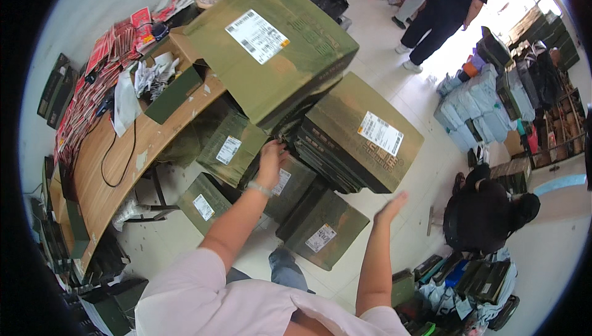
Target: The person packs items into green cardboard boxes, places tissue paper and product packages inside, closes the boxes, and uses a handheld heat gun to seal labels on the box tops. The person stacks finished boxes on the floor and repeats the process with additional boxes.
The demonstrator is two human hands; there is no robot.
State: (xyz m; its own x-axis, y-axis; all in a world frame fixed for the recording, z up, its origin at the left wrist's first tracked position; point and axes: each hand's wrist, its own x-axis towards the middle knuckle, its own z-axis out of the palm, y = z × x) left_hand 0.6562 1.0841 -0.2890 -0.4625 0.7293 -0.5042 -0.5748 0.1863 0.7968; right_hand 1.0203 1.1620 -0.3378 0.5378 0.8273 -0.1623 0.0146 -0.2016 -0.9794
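Observation:
A pile of dark green cardboard boxes with white labels fills the middle of the head view. My left hand (pixel 271 158) reaches into the pile and touches the edge of a large green box (pixel 361 135) lying tilted on smaller ones; whether the fingers grip it I cannot tell. My right hand (pixel 391 207) hovers flat and empty, fingers together, beside the lower right edge of that box, above a smaller green box (pixel 320 228). The biggest green box (pixel 271 49) rests on top, leaning partly on the wooden table (pixel 105 169).
The table at left carries red packets (pixel 92 83), an open box with crumpled paper (pixel 161 77) and a black cable. A person in black crouches at right (pixel 487 212); two people stand at the top (pixel 441 9). Blue wrapped bundles (pixel 478 107) and stacked flat boxes line the edges.

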